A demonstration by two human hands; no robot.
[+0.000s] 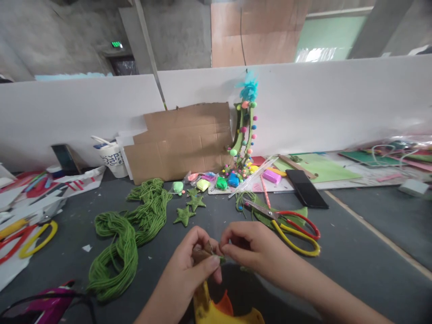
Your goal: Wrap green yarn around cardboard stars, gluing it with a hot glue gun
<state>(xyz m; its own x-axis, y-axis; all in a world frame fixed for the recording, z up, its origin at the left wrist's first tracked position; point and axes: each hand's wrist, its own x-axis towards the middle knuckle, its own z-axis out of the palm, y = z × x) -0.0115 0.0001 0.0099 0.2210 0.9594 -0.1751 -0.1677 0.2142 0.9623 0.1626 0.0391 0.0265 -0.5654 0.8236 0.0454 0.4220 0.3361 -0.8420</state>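
Note:
My left hand [194, 265] is closed on a small brown cardboard piece [201, 254] with a bit of green yarn at its edge. Against that piece, my right hand [245, 243] pinches with thumb and forefinger; what lies between them is too small to make out. Green yarn-covered stars [184, 216] lie just beyond my hands. Left of them spreads a skein of green yarn [116, 256]. Below my hands, a yellow object with an orange part [224, 310] shows at the bottom edge. Scissors with red and yellow handles [293, 227] rest right of my right hand.
Clay packets [222, 182] and a decorated green stand [245, 130] are at the back, beside brown cardboard [182, 141]. A black phone [306, 189] lies right. A paper cup [113, 158], more scissors [38, 240] and a purple tool with a cord [50, 303] are left.

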